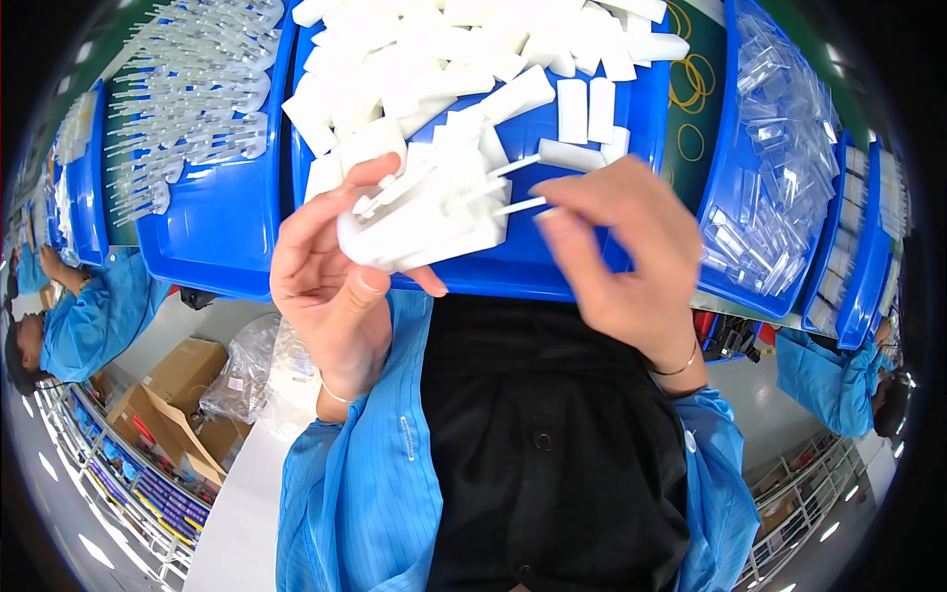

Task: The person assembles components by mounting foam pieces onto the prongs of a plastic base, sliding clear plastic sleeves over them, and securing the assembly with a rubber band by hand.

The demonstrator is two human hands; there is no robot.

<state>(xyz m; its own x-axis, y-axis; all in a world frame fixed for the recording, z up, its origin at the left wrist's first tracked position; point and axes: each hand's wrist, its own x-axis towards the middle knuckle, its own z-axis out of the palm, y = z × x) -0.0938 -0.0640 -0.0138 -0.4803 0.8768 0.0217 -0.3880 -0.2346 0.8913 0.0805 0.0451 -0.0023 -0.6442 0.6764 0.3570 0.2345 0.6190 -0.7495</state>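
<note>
My left hand (330, 266) is closed around a white plastic piece (424, 237), fingers behind it and thumb along its near side. Two thin white stems (518, 207) stick out from its right end. The piece is partly smeared, so its exact kind cannot be made out. My right hand (626, 247) pinches the tip of the lower stem between thumb and forefinger. Both hands are above the near part of a blue tray (646, 109) heaped with white blocks (518, 96).
On the left, a blue tray (212, 222) holds rows of white stemmed parts (202, 89). To the right, another blue tray (715, 187) contains clear plastic pieces (784, 128). Yellow rubber bands (695, 84) lie between trays. Co-workers in blue sleeves (109, 316) sit either side.
</note>
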